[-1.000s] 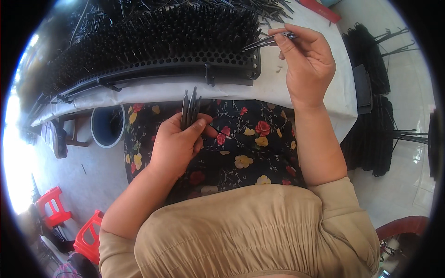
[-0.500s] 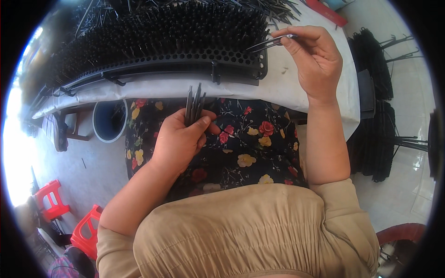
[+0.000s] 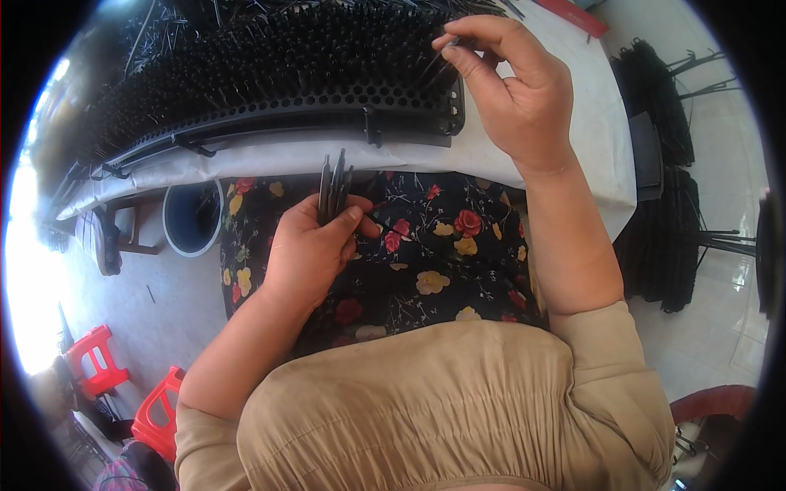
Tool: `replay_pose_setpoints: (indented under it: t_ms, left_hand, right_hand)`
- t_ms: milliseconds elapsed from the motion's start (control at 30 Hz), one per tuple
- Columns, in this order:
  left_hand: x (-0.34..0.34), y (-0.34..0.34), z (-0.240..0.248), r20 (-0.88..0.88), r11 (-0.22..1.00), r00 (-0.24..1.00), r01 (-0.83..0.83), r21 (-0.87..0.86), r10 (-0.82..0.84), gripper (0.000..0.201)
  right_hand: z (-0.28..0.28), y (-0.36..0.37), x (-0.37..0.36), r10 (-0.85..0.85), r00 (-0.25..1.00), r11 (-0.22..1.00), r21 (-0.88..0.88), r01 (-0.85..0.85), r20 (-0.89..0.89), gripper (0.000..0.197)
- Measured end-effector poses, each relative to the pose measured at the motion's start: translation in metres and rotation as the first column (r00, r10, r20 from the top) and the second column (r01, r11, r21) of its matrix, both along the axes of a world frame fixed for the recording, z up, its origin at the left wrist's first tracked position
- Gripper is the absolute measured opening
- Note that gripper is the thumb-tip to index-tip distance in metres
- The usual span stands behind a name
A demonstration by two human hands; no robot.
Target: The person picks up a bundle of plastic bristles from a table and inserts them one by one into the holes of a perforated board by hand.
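Observation:
Over my lap, my left hand (image 3: 315,245) is closed around a small bundle of thin black rods (image 3: 334,184), their tips pointing up. My right hand (image 3: 530,102) is at the right end of a long black perforated rack (image 3: 270,113). Its thumb and fingers pinch thin dark rods (image 3: 436,67), whose lower ends lean over the rack's holes. Whether they are inside a hole I cannot tell. Densely packed upright black rods (image 3: 278,57) fill most of the rack.
The rack sits on a white-covered table (image 3: 606,155). Loose black rods lie behind it, with a red object (image 3: 573,15) at the far edge. A bucket (image 3: 169,225) and red stools (image 3: 98,360) stand to the left. Black bundled items (image 3: 655,106) are at right.
My right hand has moved left and away from me, bringing its rods from beside the rack to over its right end. My left hand and its bundle have barely shifted.

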State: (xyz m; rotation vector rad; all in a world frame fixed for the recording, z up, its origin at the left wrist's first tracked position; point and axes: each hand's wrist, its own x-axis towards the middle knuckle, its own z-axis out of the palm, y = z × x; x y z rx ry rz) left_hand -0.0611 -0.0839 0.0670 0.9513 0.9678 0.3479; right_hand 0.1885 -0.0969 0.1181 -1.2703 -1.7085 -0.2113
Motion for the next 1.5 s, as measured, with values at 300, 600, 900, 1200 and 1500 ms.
replay_pose_setpoints:
  t_ms: [300,600,900,1200,1500]
  left_hand:
    - [0.0,0.0,-0.001,-0.024,1.0,1.0,-0.006,0.007,0.006,0.013]
    - [-0.001,0.0,-0.004,-0.004,1.0,1.0,-0.012,0.008,0.012,0.013]
    - [0.0,0.0,-0.001,0.002,1.0,1.0,-0.02,-0.022,0.02,0.014]
    - [0.001,-0.003,-0.005,0.059,1.0,0.998,0.019,0.008,-0.02,0.024]
    - [-0.004,-0.006,-0.005,0.097,0.988,0.995,0.006,-0.155,0.009,0.016]
  right_hand:
    - [-0.004,-0.003,-0.003,0.001,1.0,1.0,0.014,-0.001,-0.023,0.017]
    - [-0.004,0.005,-0.011,-0.033,0.998,0.999,0.033,0.035,-0.045,0.016]
    - [-0.033,0.046,0.021,0.295,0.929,0.765,0.527,-0.37,0.224,0.016]
    - [-0.026,0.04,0.014,0.243,0.941,0.81,0.484,-0.332,0.237,0.016]
    - [0.012,-0.003,-0.027,-0.107,0.989,0.993,-0.038,0.111,0.105,0.014]
